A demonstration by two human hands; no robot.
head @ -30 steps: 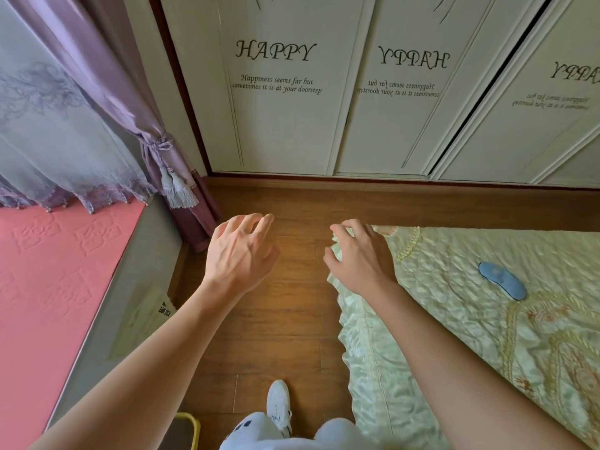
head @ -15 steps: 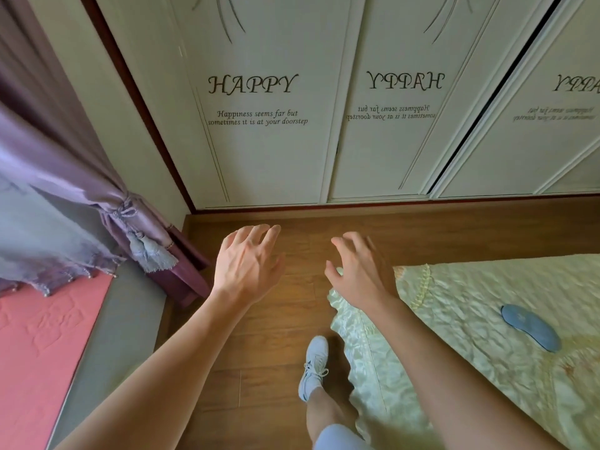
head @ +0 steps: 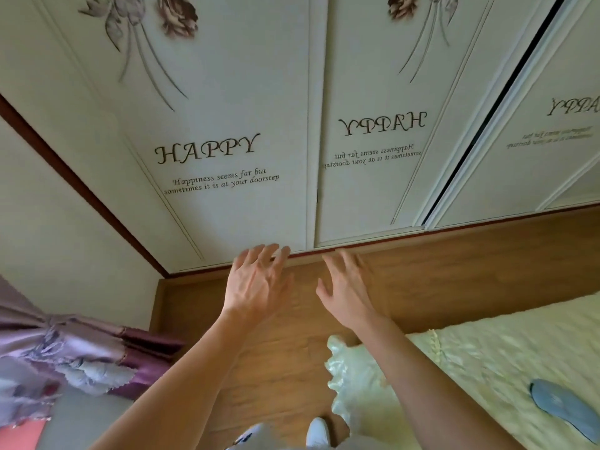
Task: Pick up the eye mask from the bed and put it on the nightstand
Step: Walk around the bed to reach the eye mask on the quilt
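Observation:
A blue eye mask [head: 564, 408] lies flat on the pale green quilted bed [head: 480, 358] at the lower right. My left hand [head: 256, 284] and my right hand [head: 349, 290] are both raised in front of me over the wooden floor, fingers spread, holding nothing. The right hand is well to the left of the mask and above the bed's corner. No nightstand is in view.
White wardrobe doors [head: 227, 157] printed with "HAPPY" fill the wall ahead. A purple tied curtain [head: 65, 355] hangs at the lower left. Brown wooden floor [head: 279, 368] runs between wardrobe and bed. My white shoe [head: 319, 431] shows at the bottom.
The view has tilted upward, so the wardrobe fills more of the frame and the bed and mask have dropped to the lower right. Both hands stay open and raised.

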